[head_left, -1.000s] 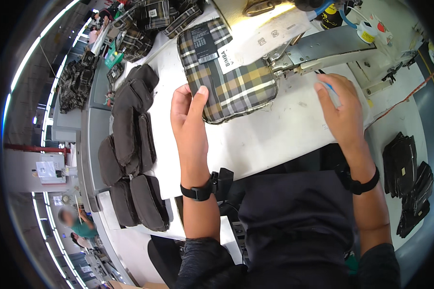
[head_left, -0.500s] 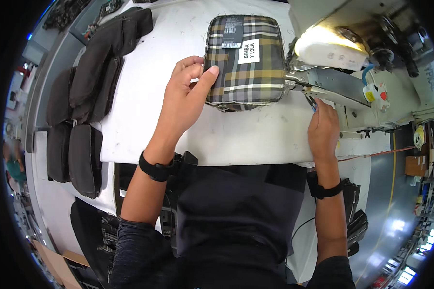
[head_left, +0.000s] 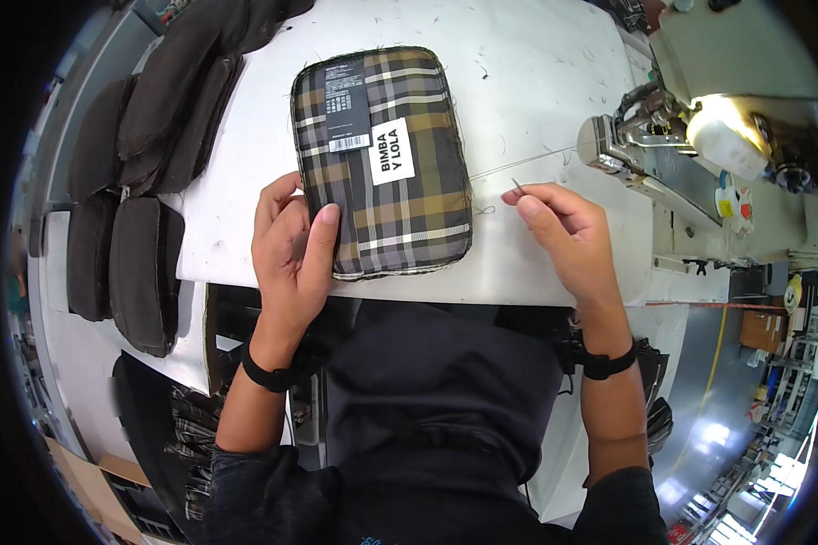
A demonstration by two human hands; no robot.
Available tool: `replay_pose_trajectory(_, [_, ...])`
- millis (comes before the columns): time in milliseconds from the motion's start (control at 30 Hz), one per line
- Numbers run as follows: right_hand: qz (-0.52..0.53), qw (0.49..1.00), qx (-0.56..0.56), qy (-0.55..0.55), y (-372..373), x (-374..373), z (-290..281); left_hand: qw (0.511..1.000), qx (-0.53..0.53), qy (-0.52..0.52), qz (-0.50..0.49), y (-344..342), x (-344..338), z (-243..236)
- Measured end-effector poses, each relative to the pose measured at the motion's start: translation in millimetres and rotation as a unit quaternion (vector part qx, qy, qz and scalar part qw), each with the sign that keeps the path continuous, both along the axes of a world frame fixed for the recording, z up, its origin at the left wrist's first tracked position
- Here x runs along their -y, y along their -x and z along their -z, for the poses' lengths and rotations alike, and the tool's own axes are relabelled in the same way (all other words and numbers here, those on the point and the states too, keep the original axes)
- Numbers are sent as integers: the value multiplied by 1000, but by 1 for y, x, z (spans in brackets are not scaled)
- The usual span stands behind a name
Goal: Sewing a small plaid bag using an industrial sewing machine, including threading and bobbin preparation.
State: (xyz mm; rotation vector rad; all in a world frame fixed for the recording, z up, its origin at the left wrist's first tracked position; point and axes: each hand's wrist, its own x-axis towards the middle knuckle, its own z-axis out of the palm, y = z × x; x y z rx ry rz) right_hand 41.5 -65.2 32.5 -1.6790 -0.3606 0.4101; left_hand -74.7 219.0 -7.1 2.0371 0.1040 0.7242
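Observation:
A flat plaid fabric case (head_left: pixel 418 195) with rounded corners and frayed edges is gripped at its left edge by my left hand (head_left: pixel 295 241), thumb on top and fingers beneath. A dark printed tag (head_left: pixel 344 100) and a white label (head_left: pixel 392 151) lie on its face. Threads (head_left: pixel 527 162) stretch from its right edge to the sewing machine (head_left: pixel 609 145). Just below those threads, my right hand (head_left: pixel 568 232) is closed, pinching a thin pointed tool (head_left: pixel 518 187); only its tip shows, the rest is hidden in my fingers.
Dark padded fabric pieces (head_left: pixel 145 272) are piled along the left of the white table (head_left: pixel 536 263). The machine's lit lamp (head_left: pixel 727 136) and its arm stand at the right. A cardboard box (head_left: pixel 762 331) sits farther right, beyond the floor walkway.
The case has come away from the machine, moving left and nearer with my left hand, drawing out threads. My right hand has moved left from beside the machine. The view has shifted.

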Motion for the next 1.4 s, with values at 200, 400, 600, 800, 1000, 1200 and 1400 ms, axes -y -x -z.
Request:
replay_pose_trajectory(200, [-46,996,-66,-40,-8,-23,-4,1000,7,4,10,-3,0,3])
replay_pose_trajectory(400, [-51,998,-34,-12,-5,-20,-6,1000,0,16,14,-6,-2,5])
replay_pose_trajectory(600, [105,956,228,153,-7,35,17,998,-4,60,18,-9,-3,2])
replay_pose_trajectory(800, [181,921,285,195,-3,76,42,961,-181,204,55,5,-4,-13])
replay_pose_trajectory(1000, [180,926,271,190,6,67,31,892,-288,328,118,23,-1,-37])
replay_pose_trajectory(1200, [188,915,301,192,5,68,31,958,-183,166,143,-51,-25,-99])
replay_pose_trajectory(1400, [206,905,313,203,5,68,30,982,26,96,160,-239,-57,-206])
